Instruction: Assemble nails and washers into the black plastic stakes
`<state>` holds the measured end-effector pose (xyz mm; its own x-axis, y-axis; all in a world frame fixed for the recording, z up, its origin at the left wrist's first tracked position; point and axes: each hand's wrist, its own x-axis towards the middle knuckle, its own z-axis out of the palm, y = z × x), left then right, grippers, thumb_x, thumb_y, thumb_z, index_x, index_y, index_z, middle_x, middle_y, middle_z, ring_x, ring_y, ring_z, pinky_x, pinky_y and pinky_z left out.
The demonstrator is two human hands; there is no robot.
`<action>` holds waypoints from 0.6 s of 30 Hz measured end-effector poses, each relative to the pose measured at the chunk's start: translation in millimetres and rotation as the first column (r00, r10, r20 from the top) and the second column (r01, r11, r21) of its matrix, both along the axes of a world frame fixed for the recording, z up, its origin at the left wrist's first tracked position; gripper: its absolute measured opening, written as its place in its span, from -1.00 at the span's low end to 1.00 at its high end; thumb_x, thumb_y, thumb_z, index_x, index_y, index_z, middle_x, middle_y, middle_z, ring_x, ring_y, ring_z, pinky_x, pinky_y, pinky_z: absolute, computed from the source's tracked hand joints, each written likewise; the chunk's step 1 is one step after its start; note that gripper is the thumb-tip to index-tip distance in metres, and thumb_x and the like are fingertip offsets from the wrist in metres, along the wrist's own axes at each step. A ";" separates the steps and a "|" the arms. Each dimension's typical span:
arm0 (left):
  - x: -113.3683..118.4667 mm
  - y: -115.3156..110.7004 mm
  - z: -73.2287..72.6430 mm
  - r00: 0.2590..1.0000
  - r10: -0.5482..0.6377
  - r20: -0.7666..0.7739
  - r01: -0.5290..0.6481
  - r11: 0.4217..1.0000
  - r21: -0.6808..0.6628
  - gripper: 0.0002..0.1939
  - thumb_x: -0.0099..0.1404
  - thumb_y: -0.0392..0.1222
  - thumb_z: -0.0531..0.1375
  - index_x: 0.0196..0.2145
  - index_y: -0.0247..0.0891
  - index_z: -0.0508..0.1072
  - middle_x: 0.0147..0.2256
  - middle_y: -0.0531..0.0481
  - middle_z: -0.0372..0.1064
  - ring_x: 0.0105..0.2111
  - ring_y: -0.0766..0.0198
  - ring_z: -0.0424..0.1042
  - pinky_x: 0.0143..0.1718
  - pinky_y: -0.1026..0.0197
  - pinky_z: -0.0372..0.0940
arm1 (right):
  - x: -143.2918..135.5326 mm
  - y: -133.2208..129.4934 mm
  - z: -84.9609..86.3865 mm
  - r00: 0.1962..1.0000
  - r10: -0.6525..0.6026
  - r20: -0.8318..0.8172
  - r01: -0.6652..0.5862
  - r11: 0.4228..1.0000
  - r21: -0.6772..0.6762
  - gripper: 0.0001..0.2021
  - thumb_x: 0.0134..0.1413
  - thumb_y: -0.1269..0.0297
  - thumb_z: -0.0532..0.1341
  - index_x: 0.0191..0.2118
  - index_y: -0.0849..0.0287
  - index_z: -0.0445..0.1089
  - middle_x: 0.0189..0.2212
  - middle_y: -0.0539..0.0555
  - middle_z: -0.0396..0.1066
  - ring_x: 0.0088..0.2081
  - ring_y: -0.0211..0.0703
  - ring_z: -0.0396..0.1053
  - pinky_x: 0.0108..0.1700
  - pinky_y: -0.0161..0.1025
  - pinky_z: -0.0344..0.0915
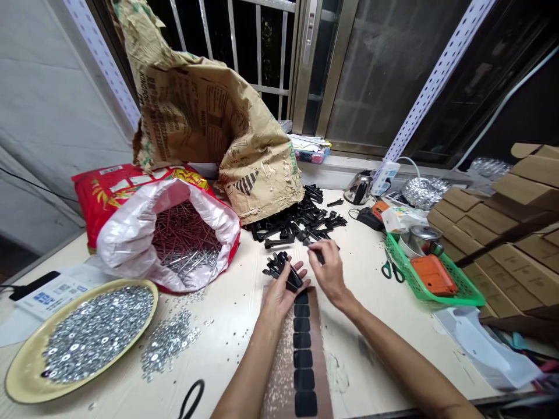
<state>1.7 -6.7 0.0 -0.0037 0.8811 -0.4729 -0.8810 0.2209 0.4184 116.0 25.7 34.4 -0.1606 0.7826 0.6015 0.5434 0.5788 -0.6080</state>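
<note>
My left hand (282, 291) is wrapped round a bunch of black plastic parts (278, 266), which stick up above its fingers. To its right, my right hand (328, 270) has its fingers pinched on a black part at the near edge of the heap. The heap of black parts (305, 218) spreads in front of a torn brown paper sack (262, 169). Below my hands lies a brown strip (283, 372) bearing a row of black rounded squares (303, 359).
Left: a red sack (102, 203) of screws, a yellow dish (21, 378) of washers and loose washers (170, 343). Right: scissors (393, 270), a green basket (467, 294) and stacked cardboard boxes (515, 262). A black loop (192, 398) lies at the front edge.
</note>
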 end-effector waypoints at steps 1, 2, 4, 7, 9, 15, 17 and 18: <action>0.4 -0.4 1.8 0.999 0.027 0.026 -0.026 1.000 -0.003 -0.75 0.21 -0.25 0.22 -0.13 -0.29 0.39 -0.27 -0.11 0.47 -0.36 0.23 0.50 -0.27 0.09 0.43 | -4.1 -7.9 -7.2 0.999 0.039 0.010 -0.038 0.999 -0.022 -0.85 0.15 0.38 0.03 -0.21 0.15 0.31 -0.23 0.13 0.31 -0.13 -0.12 0.29 -0.07 -0.16 0.28; -0.2 -0.8 3.8 0.997 0.060 0.053 -0.060 0.998 -0.001 -0.79 0.21 -0.26 0.22 -0.18 -0.33 0.41 -0.29 -0.12 0.48 -0.34 0.26 0.49 -0.25 0.17 0.42 | -7.3 -14.6 -13.1 0.996 0.091 0.024 -0.090 0.995 -0.043 -0.85 0.16 0.38 0.03 -0.19 0.15 0.30 -0.21 0.13 0.32 -0.11 -0.13 0.29 -0.05 -0.16 0.28; -5.0 -2.5 8.1 0.991 0.109 0.078 -0.110 0.994 0.002 -0.84 0.18 -0.30 0.24 -0.25 -0.38 0.44 -0.31 -0.11 0.48 -0.32 0.30 0.49 -0.21 0.27 0.40 | -11.3 -21.6 -19.1 0.979 0.201 0.043 -0.197 0.977 -0.086 -0.81 0.16 0.39 0.05 -0.12 0.15 0.28 -0.16 0.12 0.34 -0.07 -0.15 0.30 0.00 -0.17 0.26; -20.5 -8.2 13.7 0.994 0.101 -0.029 -0.100 0.995 0.018 -0.82 0.11 -0.36 0.29 -0.28 -0.36 0.45 -0.30 -0.11 0.49 -0.31 0.23 0.50 -0.19 0.13 0.42 | -16.1 -7.8 -14.1 0.941 0.328 0.079 -0.308 0.930 -0.199 -0.73 0.20 0.35 0.02 0.02 0.15 0.22 -0.11 0.10 0.38 -0.09 -0.19 0.34 -0.03 -0.22 0.27; -32.3 -13.9 15.9 0.982 0.101 -0.156 -0.100 0.995 0.019 -0.80 0.08 -0.38 0.30 -0.29 -0.35 0.44 -0.32 -0.12 0.49 -0.36 0.19 0.50 -0.27 0.02 0.44 | -24.4 16.8 -8.3 0.910 0.342 0.233 -0.281 0.924 -0.259 -0.70 0.26 0.34 -0.06 0.05 0.14 0.21 -0.11 0.07 0.40 -0.11 -0.23 0.36 -0.06 -0.26 0.27; -55.0 -36.0 13.4 0.927 0.163 -0.338 -0.166 0.986 0.020 -0.77 0.01 -0.36 0.35 -0.33 -0.41 0.45 -0.36 -0.15 0.49 -0.43 0.21 0.48 -0.40 0.09 0.46 | -69.7 85.7 -24.3 0.742 0.298 0.600 -0.144 0.946 -0.292 -0.77 0.15 0.43 0.06 -0.15 0.18 0.43 -0.17 0.15 0.43 -0.06 -0.07 0.30 -0.06 -0.22 0.22; -62.9 -44.2 9.6 0.902 0.211 -0.377 -0.212 0.977 0.039 -0.72 -0.02 -0.35 0.37 -0.31 -0.41 0.45 -0.33 -0.17 0.49 -0.41 0.20 0.49 -0.44 0.13 0.46 | -78.2 90.1 -34.7 0.717 0.325 0.617 -0.154 0.937 -0.315 -0.80 0.14 0.44 0.06 -0.26 0.23 0.45 -0.23 0.21 0.43 -0.08 -0.03 0.30 -0.11 -0.23 0.22; -67.5 -48.2 7.4 0.886 0.237 -0.398 -0.238 0.970 0.048 -0.70 -0.03 -0.35 0.37 -0.30 -0.41 0.45 -0.32 -0.18 0.49 -0.41 0.19 0.49 -0.46 0.15 0.45 | -79.7 88.8 -38.6 0.710 0.333 0.620 -0.157 0.934 -0.322 -0.80 0.14 0.44 0.06 -0.29 0.26 0.45 -0.23 0.23 0.42 -0.09 -0.03 0.31 -0.12 -0.23 0.22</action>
